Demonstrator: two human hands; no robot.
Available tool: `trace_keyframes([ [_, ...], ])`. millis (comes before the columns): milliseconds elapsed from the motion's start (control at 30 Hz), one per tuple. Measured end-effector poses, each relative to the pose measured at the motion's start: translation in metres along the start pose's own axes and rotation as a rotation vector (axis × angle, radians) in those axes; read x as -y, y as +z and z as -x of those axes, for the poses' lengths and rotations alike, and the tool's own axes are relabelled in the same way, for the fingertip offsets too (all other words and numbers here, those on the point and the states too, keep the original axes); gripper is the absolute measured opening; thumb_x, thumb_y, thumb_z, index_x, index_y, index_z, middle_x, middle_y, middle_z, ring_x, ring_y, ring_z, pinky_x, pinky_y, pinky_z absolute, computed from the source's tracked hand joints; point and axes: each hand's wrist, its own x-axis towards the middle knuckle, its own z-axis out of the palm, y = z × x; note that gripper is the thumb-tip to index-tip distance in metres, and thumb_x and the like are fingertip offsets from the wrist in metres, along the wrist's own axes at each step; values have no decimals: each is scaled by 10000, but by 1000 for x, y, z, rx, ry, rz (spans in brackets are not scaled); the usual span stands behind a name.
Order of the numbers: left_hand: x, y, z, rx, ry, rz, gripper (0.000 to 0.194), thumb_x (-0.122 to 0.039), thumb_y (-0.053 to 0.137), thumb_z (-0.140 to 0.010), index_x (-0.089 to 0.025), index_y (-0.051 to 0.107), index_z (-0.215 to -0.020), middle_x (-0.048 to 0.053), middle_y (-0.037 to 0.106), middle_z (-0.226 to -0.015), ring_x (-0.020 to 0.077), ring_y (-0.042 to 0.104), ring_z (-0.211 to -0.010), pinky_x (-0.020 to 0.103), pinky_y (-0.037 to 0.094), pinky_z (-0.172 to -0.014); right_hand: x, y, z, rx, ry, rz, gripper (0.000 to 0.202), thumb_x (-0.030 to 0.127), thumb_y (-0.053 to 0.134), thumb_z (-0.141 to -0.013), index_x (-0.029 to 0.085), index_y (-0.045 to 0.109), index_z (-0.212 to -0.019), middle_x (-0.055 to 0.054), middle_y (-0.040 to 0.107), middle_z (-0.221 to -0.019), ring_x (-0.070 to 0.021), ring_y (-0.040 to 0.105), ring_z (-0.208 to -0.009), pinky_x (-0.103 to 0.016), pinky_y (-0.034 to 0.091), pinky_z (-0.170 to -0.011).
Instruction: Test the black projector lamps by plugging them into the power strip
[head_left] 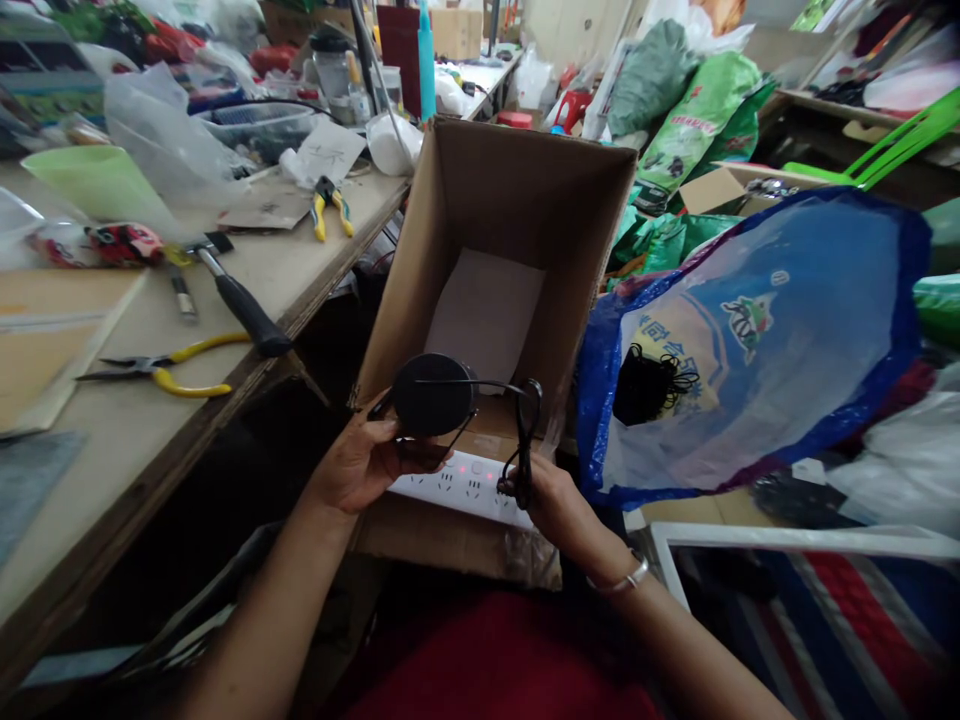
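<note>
A round black device (429,396) is gripped in my left hand (364,460), its flat face turned up. A thin black cable (527,440) runs from it to the right, where it is bundled in loops. My right hand (559,505) is closed on that bundle. Beneath both hands lies a white power strip (465,487) with small red lights, across the near edge of a tall open cardboard box (525,190). Inside the box a pale sheet (486,315) is visible.
On the left workbench (300,270) lie yellow-handled pliers (191,365), a black-handled hammer (247,305) and yellow cutters (331,210). At the right, a blue-rimmed bag (817,350) holds black cables (646,387). A white frame (795,540) stands below it.
</note>
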Motion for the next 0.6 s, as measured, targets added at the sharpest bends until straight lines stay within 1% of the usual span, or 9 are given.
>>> trace_keyframes([
  [133, 5, -3, -1, -17, 4, 32, 367, -145, 604, -753, -189, 543, -1112, 86, 734, -848, 300, 706, -785, 500, 564, -709, 2, 0, 2, 20, 3, 35, 156, 71, 440, -823, 179, 542, -774, -50, 523, -751, -171, 502, -673, -299, 400, -626],
  [233, 8, -1, -2, -42, 0, 38, 406, -136, 605, -749, -196, 538, -1145, 72, 728, -839, 313, 703, -801, 489, 573, -683, 2, 7, 5, 24, 2, 47, 157, 57, 449, -815, 187, 532, -787, -43, 516, -758, -167, 501, -672, -290, 405, -614],
  [333, 10, 0, -5, -67, 20, 48, 538, -108, 617, -729, -230, 496, -1238, 64, 727, -896, 297, 702, -796, 464, 582, -663, -1, 21, 11, 18, -14, 67, 140, 62, 480, -807, 192, 532, -823, -41, 519, -777, -162, 506, -664, -277, 406, -591],
  [433, 11, -1, -11, -98, 65, 65, 643, -78, 636, -698, -270, 467, -1288, 52, 723, -949, 267, 700, -767, 444, 584, -667, -10, 39, 19, -5, -34, 97, 153, 62, 482, -807, 193, 532, -870, -47, 528, -819, -153, 519, -660, -260, 407, -569],
  [533, 13, -6, -18, -138, 101, 66, 691, -43, 637, -680, -300, 464, -1297, 36, 717, -981, 256, 691, -809, 448, 572, -718, -25, 56, 25, -43, -34, 119, 143, 77, 473, -814, 195, 520, -879, -55, 529, -851, -152, 526, -663, -256, 407, -560],
  [600, 16, -10, -20, -147, 108, 63, 677, -45, 628, -686, -304, 474, -1293, 36, 718, -975, 256, 687, -818, 453, 567, -726, -34, 66, 27, -78, -15, 99, 126, 85, 474, -812, 203, 499, -846, -48, 522, -851, -151, 528, -667, -254, 406, -563],
])
